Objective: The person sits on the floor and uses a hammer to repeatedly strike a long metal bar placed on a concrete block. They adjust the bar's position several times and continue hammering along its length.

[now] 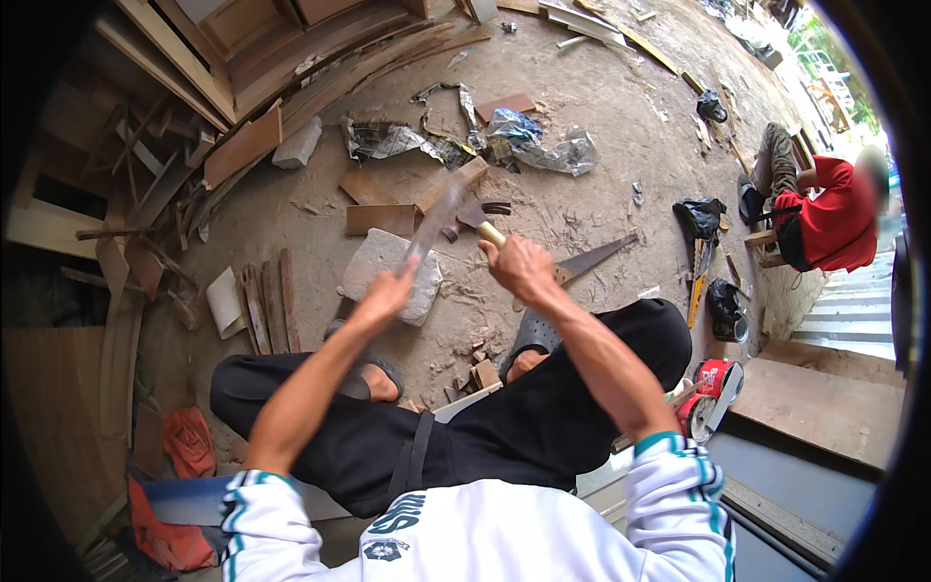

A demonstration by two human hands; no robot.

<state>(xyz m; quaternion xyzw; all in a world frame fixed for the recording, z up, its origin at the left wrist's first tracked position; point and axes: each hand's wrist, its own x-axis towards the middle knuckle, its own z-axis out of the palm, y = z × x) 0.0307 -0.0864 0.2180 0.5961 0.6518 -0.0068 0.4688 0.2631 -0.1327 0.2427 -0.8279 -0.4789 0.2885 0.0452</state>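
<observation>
My left hand (pixel 386 296) is closed around the lower end of a long, flat, greyish strip (pixel 438 215), smeared by motion, so its kind is unclear. In my right hand (pixel 524 267) is a claw hammer (pixel 493 233), gripped by its pale yellow handle, with the dark head just right of the strip. Behind the strip shows a piece of brown wood (pixel 467 177). Below my left hand lies a pale stone block (pixel 364 264) on the ground. A handsaw (pixel 599 258) lies right of my right hand, its handle end partly hidden by that hand.
Crumpled foil-like sheets (pixel 572 152) and brown boards (pixel 380 219) lie ahead. Wood strips (pixel 272 306) are at left, beside stacked timber (pixel 242 145). On the right are a yellow level-like tool (pixel 698 283), a red can (pixel 713 376) and a seated person in red (pixel 839 215).
</observation>
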